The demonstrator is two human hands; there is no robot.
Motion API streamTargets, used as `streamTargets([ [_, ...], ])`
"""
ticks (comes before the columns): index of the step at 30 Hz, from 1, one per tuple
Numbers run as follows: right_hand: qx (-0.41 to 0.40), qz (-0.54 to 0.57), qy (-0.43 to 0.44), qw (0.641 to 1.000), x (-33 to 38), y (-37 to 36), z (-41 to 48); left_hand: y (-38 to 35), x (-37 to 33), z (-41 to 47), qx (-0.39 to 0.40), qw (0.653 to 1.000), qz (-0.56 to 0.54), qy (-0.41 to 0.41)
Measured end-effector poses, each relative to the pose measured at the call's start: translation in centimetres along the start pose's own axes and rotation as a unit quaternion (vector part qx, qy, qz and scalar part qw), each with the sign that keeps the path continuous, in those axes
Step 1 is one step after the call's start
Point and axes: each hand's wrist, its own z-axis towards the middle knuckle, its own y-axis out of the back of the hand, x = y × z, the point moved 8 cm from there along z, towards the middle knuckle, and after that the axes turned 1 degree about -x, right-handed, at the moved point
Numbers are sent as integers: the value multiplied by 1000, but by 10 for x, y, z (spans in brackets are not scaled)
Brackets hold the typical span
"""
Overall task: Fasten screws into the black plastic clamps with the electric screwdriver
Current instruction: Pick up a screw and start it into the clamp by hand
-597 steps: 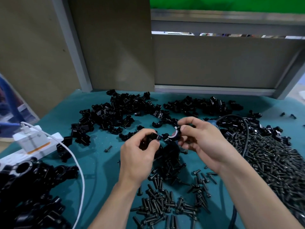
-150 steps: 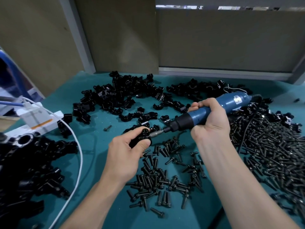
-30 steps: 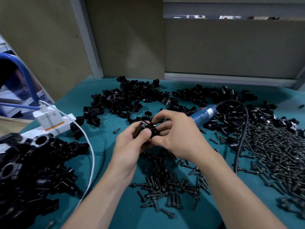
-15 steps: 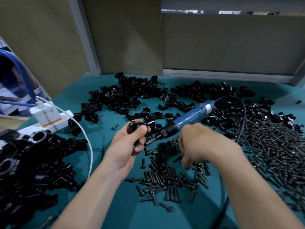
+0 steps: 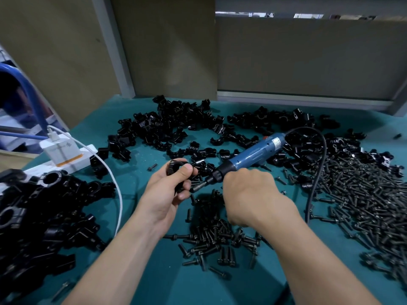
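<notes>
6 to 7 o'clock: bare surface (image 5: 165, 287), open lane between the forearms and out to the near left edge. 9: heap of assembled clamps (image 5: 44, 216), edged by a white cable (image 5: 120, 203) that runs up to a power strip (image 5: 72, 160) at 10. 11 to 1: loose clamp halves (image 5: 167, 128) spread before the back panel (image 5: 308, 58). 3: dense screw heap (image 5: 363, 194); a black cord (image 5: 320, 170) loops across its near side. Centre: small screw pile (image 5: 215, 236) under the right hand (image 5: 248, 194). Blue electric screwdriver (image 5: 253, 155) slants from centre toward 1. Narrow bare strip at 10 to 11, holding one stray screw (image 5: 152, 166).
</notes>
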Motion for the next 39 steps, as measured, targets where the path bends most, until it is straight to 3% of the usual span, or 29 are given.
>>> streamTargets([
  [5, 11, 55, 11, 998, -2, -2, 0, 0, 0, -1, 1, 1000, 7, -11],
  [9, -29, 209, -3, 978, -38, 6, 9, -3, 3, 0, 23, 999, 32, -7],
  [13, -126, 391, 12, 912, -58, 19, 16, -7, 3, -2, 46, 997, 57, -17],
  [18, -169, 618, 9, 767, -61, 23, 17, -8, 3, -1, 48, 985, 150, -66],
  [25, -107, 702, 44, 702, -43, 15, 19, -10, -4, -1, 58, 974, 180, -127],
  [29, -90, 707, 65, 698, -32, 13, 17, -16, -7, -4, 74, 972, 173, -138],
  [34, -125, 662, 57, 736, -30, 13, 17, -20, -7, -6, 86, 974, 163, -133],
  [37, -117, 668, 55, 733, -28, 11, 16, -20, -8, -5, 84, 972, 169, -141],
  [39, -117, 649, 53, 750, -28, 11, 16, -21, -8, -5, 86, 971, 169, -145],
])
